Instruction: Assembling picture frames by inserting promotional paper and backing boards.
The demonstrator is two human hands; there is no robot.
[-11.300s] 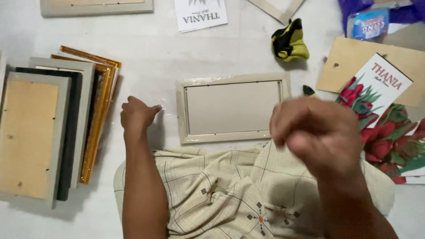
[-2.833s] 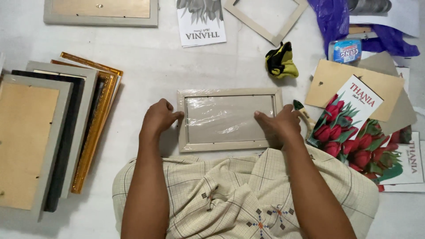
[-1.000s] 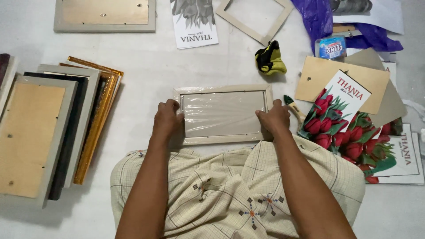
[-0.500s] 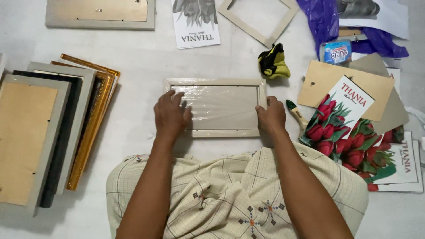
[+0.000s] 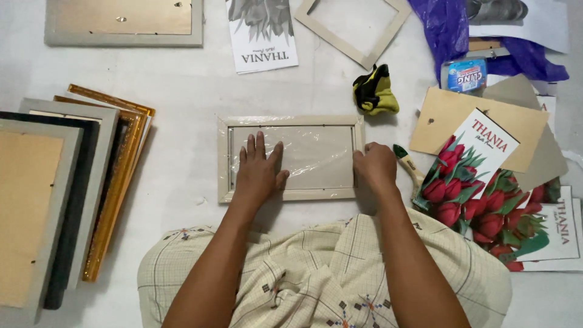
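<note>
A beige picture frame (image 5: 316, 121) covered in clear plastic film lies flat on the white floor in front of my knees. My left hand (image 5: 258, 170) rests palm down on the film at the frame's left part, fingers spread. At the frame's right edge my right hand (image 5: 375, 167) is curled, fingers on the rim. A small brush (image 5: 408, 167) lies just right of that hand.
A stack of frames (image 5: 67, 182) lies at the left. Another frame (image 5: 121, 24) and a printed sheet (image 5: 261, 33) lie at the top, with an empty frame (image 5: 355, 45). A yellow-black cloth (image 5: 376, 91), brown backing boards (image 5: 480, 121) and tulip prints (image 5: 480, 194) crowd the right.
My left hand has slid from the frame's left edge onto the film and flattened out. The right hand stays at the right edge. The view has shifted slightly.
</note>
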